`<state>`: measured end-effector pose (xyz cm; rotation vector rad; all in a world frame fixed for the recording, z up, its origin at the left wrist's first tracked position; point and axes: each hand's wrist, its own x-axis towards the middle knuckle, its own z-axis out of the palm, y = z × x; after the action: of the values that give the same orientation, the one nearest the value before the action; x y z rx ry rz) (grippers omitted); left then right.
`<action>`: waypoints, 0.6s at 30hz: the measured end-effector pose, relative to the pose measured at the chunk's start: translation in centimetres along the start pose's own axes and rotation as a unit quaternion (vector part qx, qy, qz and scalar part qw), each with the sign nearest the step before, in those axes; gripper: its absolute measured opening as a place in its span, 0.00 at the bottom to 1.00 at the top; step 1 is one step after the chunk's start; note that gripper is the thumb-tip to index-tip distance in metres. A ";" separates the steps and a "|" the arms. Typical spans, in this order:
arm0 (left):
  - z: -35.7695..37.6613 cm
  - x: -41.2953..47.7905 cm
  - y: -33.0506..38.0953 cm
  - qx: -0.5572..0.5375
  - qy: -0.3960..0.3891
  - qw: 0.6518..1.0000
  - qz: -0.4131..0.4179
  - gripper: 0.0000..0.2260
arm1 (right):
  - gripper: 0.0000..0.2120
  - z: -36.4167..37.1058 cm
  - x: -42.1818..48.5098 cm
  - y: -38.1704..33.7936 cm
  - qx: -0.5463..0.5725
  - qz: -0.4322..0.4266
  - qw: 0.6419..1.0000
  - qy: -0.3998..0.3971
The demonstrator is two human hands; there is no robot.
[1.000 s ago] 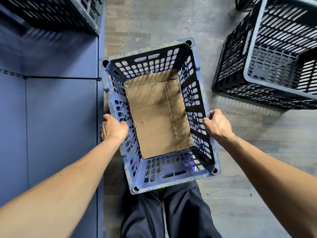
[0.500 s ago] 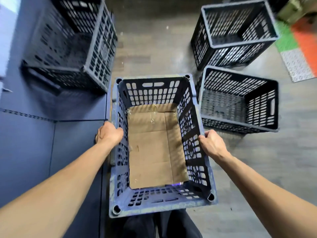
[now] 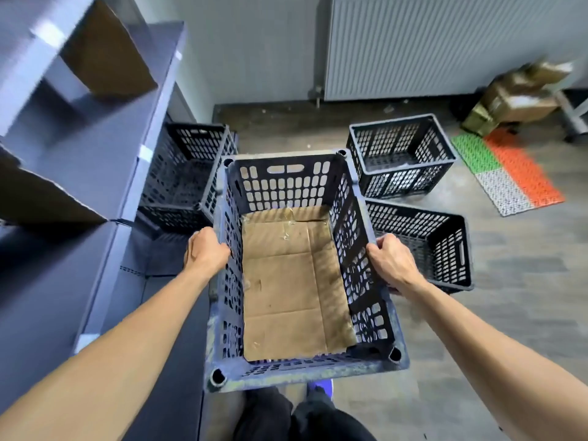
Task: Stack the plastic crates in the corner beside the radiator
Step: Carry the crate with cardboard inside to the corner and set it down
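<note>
I hold a dark perforated plastic crate (image 3: 286, 183) with a cardboard sheet lining its bottom, lifted in front of me. My left hand (image 3: 205, 253) grips its left long rim and my right hand (image 3: 393, 265) grips its right long rim. Three more dark crates stand on the floor: one (image 3: 187, 173) at the left against the shelf unit, one (image 3: 401, 154) further back on the right, one (image 3: 442, 240) just right of the held crate. The white radiator (image 3: 445, 43) hangs on the back wall, and the floor corner (image 3: 254, 119) to its left lies bare between shelf and radiator.
A tall grey-blue shelf unit (image 3: 105, 128) with cardboard boxes fills the left side. A green, orange and white mat (image 3: 506, 173) lies on the floor at right, with cardboard boxes (image 3: 515, 97) behind it. My legs (image 3: 302, 415) show below the crate.
My view has tilted up, bringing the radiator, back wall and mat into sight. The held crate has stayed in both hands and sits higher relative to the floor crates.
</note>
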<state>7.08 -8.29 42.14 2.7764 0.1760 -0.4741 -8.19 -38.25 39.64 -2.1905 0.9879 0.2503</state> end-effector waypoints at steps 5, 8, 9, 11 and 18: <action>-3.8 0.0 1.7 -0.013 0.027 0.999 0.016 0.12 | 0.13 -3.1 -0.1 -3.0 0.001 -0.018 1.000 0.021; -5.8 1.2 2.5 -0.029 0.029 0.999 0.026 0.13 | 0.12 -4.8 -0.3 -5.3 0.003 -0.026 0.999 0.039; -6.5 1.7 2.7 -0.035 0.031 0.999 0.028 0.14 | 0.13 -5.3 -0.2 -6.1 -0.001 -0.028 0.999 0.045; -8.0 2.7 3.5 -0.044 0.035 0.998 0.036 0.13 | 0.14 -6.2 0.2 -7.6 -0.002 -0.030 0.998 0.051; -13.1 7.2 4.4 -0.057 0.034 0.996 0.064 0.13 | 0.15 -7.7 1.1 -13.5 -0.002 -0.041 0.996 0.084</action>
<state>18.52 -7.60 52.65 2.6738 0.0397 -0.3271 1.45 -37.92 51.90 -2.2795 0.9845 0.0310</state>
